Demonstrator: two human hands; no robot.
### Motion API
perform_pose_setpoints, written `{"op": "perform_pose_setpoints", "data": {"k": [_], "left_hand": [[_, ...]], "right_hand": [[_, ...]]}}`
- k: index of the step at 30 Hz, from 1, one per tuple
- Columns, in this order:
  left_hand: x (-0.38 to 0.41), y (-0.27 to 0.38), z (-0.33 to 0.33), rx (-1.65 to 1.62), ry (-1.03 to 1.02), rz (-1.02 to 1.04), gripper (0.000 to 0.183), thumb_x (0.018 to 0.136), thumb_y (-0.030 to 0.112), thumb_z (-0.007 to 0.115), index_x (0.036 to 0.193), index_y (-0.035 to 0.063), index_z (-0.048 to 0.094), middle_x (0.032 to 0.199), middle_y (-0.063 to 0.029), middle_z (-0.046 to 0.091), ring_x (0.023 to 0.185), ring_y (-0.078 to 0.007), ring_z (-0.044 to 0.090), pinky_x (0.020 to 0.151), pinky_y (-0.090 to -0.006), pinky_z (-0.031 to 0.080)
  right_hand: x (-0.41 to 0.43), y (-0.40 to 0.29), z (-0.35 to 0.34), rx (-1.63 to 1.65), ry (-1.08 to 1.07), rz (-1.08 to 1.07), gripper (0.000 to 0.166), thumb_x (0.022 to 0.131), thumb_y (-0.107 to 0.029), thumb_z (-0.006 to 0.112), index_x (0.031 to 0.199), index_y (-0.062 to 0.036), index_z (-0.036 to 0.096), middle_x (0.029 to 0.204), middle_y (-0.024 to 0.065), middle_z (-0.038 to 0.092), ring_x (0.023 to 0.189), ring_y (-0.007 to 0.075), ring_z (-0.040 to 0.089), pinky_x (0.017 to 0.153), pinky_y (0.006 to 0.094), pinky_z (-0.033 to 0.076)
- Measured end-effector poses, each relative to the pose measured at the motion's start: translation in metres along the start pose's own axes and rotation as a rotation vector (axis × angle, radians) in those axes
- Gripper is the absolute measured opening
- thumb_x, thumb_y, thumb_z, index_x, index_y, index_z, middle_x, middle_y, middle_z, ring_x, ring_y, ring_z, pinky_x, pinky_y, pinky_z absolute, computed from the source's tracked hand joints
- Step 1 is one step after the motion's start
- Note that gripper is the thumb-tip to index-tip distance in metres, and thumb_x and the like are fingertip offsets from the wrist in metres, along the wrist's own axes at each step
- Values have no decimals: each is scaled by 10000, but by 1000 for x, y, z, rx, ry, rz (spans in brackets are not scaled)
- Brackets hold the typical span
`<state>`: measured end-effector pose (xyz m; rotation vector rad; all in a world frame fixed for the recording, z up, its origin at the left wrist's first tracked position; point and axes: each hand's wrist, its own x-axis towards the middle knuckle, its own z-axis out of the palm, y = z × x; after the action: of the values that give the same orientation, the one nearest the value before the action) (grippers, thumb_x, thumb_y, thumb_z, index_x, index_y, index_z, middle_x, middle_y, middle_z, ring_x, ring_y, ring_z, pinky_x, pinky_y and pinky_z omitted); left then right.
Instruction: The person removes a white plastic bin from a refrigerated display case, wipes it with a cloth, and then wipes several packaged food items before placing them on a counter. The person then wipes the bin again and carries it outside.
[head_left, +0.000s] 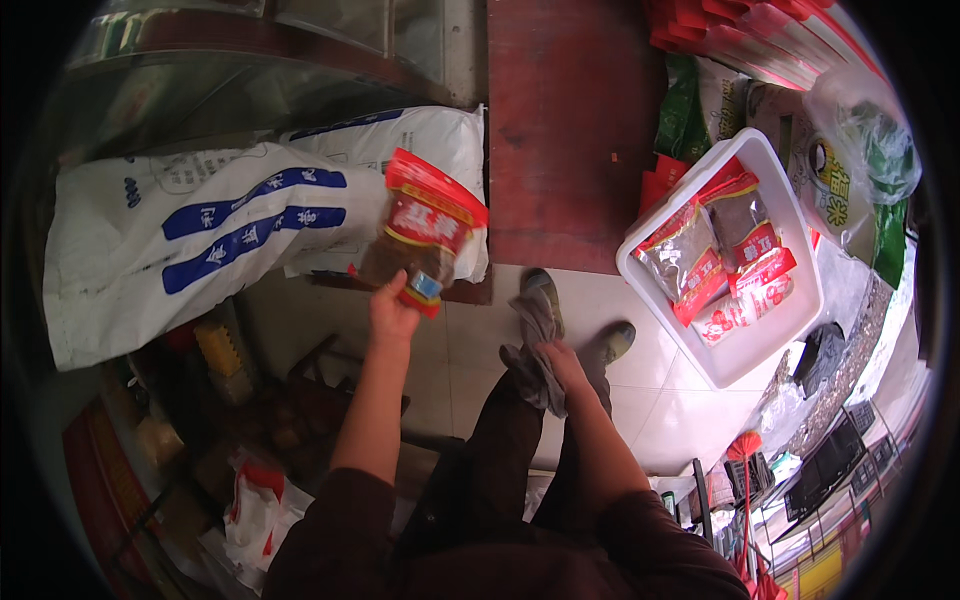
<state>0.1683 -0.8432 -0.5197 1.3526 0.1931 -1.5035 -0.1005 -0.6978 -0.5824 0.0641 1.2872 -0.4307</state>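
Note:
My left hand (393, 309) grips the lower edge of a red plastic packet (427, 229) with brown contents showing through its clear part. The packet is held out over white woven sacks with blue bands; whether it touches them I cannot tell. In my right hand (562, 364) is a crumpled grey cloth (538, 330), bunched above my legs. To the right, a white plastic tub (724, 367) holds two similar packets, one of them a brown packet (739, 217) at the far end. A smaller white-and-red packet (750, 304) lies near them.
The nearer white sack (112, 247) bulges at the left, with another sack (450, 127) behind it. A dark red board (566, 127) runs up the middle. Printed rice sacks (795, 150) stand beyond the tub. A wire rack (825, 517) is at lower right, above pale floor tiles (480, 360).

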Motion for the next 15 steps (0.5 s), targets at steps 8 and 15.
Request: {"op": "perform_pose_setpoints", "data": {"k": [8,15], "left_hand": [[144,-18,-66,84,160,-45,272,854,87,619,1112,29,557,1048,-111,630,959,-269,610,797,-439,506],[108,-14,-41,1237,901,649,267,856,43,618,1108,-22,555,1006,-101,616,943,-199,595,766,-311,510]], "right_hand": [[-65,-10,-33,134,14,186,304,883,-267,577,1045,-12,602,921,75,645,809,154,612,739,286,496],[-77,-17,-24,307,25,141,272,864,-282,607,963,-28,617,846,39,621,767,127,576,714,272,468]]}}
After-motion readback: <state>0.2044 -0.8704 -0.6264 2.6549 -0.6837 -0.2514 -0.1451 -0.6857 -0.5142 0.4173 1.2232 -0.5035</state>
